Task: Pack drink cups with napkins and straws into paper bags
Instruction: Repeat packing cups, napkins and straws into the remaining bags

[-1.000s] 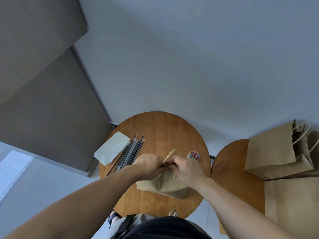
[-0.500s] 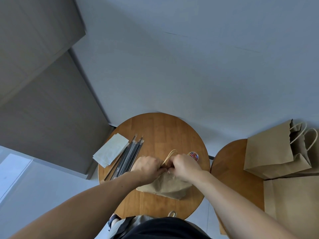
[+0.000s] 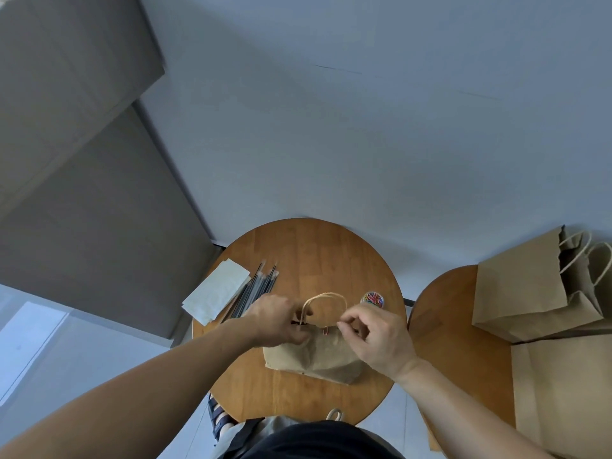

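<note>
Left hand [image 3: 278,321] is curled and pinches the folded top edge of the paper bag [image 3: 314,357], right at the left foot of the handle [image 3: 326,297]. Right hand [image 3: 377,339] has its fingers curled, thumb and forefinger pinching the same top edge on the right side. Both forearms reach in from below.

The bag stands on the round wooden table [image 3: 314,253], near the front edge and between the two hands. Its mouth is folded shut and the twisted paper handle loops up above the fold. A small paper clip [image 3: 326,331] sits on the fold between the hands.

Napkins [image 3: 217,291] lie stacked at the table's left rim, overhanging it. A bundle of wrapped straws [image 3: 256,289] lies just beside them, partly under the left hand. A small round tub of coloured clips [image 3: 374,299] sits just behind the right hand.

On the second table [image 3: 443,326] to the right, a standing brown bag [image 3: 523,293] with handles, and a flat bag [image 3: 563,392] nearer the front.
</note>
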Motion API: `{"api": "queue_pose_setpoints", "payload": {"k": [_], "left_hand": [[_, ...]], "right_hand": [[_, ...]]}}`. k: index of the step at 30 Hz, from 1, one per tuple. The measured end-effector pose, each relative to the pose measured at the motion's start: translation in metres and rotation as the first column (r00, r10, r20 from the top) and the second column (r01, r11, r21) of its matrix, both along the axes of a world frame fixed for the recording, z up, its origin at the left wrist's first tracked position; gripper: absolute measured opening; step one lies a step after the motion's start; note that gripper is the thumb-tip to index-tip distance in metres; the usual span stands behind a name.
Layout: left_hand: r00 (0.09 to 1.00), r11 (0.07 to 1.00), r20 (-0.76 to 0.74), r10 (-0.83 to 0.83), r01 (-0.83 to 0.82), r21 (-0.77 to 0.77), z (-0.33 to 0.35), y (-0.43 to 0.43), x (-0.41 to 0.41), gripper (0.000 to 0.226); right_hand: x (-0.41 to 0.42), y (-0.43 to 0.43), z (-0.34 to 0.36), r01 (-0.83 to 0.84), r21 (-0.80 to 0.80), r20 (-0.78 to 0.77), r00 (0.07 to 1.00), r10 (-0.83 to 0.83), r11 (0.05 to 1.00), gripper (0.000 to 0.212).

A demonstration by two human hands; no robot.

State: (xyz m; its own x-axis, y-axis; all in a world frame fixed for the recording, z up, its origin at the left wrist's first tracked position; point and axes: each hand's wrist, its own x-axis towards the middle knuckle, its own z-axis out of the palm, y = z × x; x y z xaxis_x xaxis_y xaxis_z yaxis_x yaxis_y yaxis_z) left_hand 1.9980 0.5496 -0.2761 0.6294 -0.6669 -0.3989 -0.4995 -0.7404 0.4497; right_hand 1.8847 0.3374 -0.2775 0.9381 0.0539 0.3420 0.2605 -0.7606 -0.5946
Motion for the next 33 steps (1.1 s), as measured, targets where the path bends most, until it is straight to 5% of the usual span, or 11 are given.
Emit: {"api": "queue_pose_setpoints", "payload": {"k": [2, 5, 9, 11, 13, 16, 23, 33], "left_hand": [[0.998, 0.997, -0.028, 0.057, -0.058, -0.053, -0.004, 0.015, 0.0, 0.047], [0.975, 0.981, -0.135, 0.177, -0.186, -0.056, -0.009, 0.035, 0.001, 0.073], [0.904, 0.932, -0.272, 0.331, -0.357, -0.054, -0.021, 0.049, 0.0, 0.05], [0.883, 0.912, -0.275, 0.38, -0.407, -0.05, -0.023, 0.051, -0.001, 0.022], [0.888, 0.912, -0.265, 0.376, -0.406, -0.067, -0.022, 0.051, -0.003, 0.025], [0.894, 0.912, -0.236, 0.38, -0.405, -0.067, -0.018, 0.051, -0.006, 0.034], [0.849, 0.868, -0.208, 0.485, -0.496, -0.004, -0.024, 0.064, -0.017, 0.011], [0.709, 0.631, -0.291, 0.643, -0.705, -0.323, 0.025, 0.093, -0.024, 0.008]], "right_hand": [[-0.009, -0.014, -0.005, 0.092, -0.023, -0.055, 0.994, -0.093, 0.996, 0.027], [-0.022, -0.029, -0.017, 0.114, -0.002, -0.403, 0.909, -0.105, 0.994, 0.062], [-0.029, -0.034, -0.041, 0.137, 0.023, -0.645, 0.759, -0.089, 0.99, 0.045], [-0.029, -0.033, -0.048, 0.165, 0.003, -0.646, 0.753, -0.124, 0.986, 0.025], [-0.028, -0.032, -0.052, 0.175, -0.027, -0.617, 0.772, -0.154, 0.984, 0.015], [-0.026, -0.03, -0.057, 0.183, -0.003, -0.594, 0.79, -0.149, 0.983, 0.026], [-0.024, -0.023, -0.055, 0.203, 0.076, -0.561, 0.818, -0.126, 0.976, 0.015], [0.013, 0.0, -0.007, 0.282, 0.038, -0.311, 0.915, -0.257, 0.959, 0.039]]}}
